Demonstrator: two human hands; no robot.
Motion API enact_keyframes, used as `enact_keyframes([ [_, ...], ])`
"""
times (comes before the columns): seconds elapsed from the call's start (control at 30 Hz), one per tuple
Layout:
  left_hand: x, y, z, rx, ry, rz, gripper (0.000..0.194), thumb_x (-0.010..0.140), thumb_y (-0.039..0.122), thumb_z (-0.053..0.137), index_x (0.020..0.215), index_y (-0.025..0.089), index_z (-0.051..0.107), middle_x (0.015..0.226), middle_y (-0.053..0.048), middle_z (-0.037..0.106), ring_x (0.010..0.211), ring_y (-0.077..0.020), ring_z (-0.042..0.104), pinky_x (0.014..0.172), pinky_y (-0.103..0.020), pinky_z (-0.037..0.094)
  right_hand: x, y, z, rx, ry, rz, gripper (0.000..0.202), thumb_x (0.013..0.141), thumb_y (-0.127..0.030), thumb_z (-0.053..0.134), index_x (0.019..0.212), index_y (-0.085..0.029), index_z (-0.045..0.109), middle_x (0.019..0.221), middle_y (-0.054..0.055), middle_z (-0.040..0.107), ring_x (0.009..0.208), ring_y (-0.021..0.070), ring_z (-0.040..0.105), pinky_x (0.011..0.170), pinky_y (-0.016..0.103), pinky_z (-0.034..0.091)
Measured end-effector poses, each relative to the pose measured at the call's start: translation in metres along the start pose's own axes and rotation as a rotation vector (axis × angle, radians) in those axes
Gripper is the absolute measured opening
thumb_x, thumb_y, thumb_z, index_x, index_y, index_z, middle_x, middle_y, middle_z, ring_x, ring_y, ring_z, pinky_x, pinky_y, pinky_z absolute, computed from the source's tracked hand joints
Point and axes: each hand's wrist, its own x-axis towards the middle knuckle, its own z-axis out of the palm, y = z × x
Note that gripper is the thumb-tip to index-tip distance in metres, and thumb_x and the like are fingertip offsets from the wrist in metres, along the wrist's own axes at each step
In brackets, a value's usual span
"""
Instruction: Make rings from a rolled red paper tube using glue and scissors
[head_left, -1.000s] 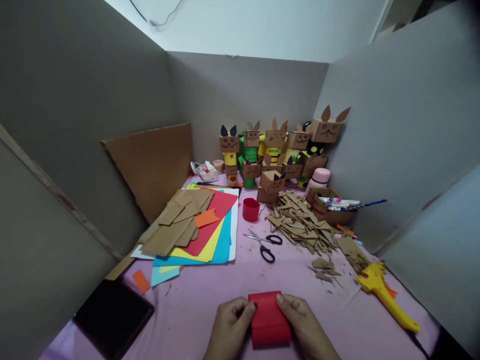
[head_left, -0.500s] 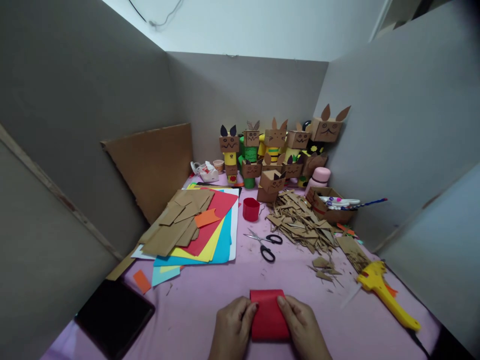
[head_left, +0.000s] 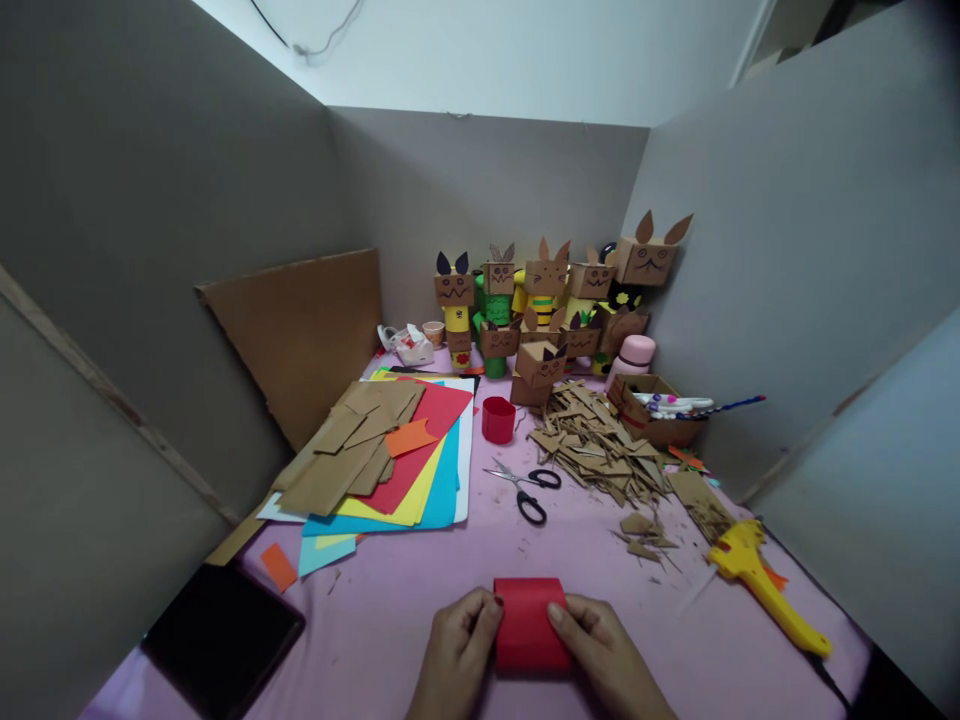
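Row of finished cardboard animal figures at 12 o'clock, coloured sheets at 10, red paper piece at 6 partly rolled, unglued, pinched between left hand and right hand.

A pink counter carries coloured paper sheets at left, scissors in the middle, cardboard scraps and a yellow tool at right, cardboard figures far back, red paper nearest.
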Motion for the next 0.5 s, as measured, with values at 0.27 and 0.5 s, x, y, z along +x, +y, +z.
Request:
enact_keyframes([
  [0.27,0.0046,-0.0013,0.0006,-0.124,-0.042,-0.076,0.039,0.077,0.052,0.050,0.057,0.018,0.045,0.057,0.004,0.039,0.055,-0.0119,0.036,0.051,-0.021,0.034,0.0071,0.0055,-0.0008,0.021,0.020,-0.019,0.041,0.075,-0.053,0.057,0.076,-0.014,0.070,0.062,0.001,0.064,0.063,0.0177,0.054,0.061,0.027,0.042],
  [0.5,0.0101,-0.0057,-0.0009,-0.249,-0.139,-0.110,0.045,0.074,0.057,0.051,0.062,0.014,0.059,0.062,-0.002,0.053,0.059,-0.0146,0.044,0.055,-0.023,0.039,0.0086,0.0011,-0.0071,-0.452,0.117,-0.105,0.051,0.080,-0.057,0.044,0.068,-0.014,0.067,0.058,0.001,0.060,0.058,0.0160,0.053,0.054,0.024,0.042],
])
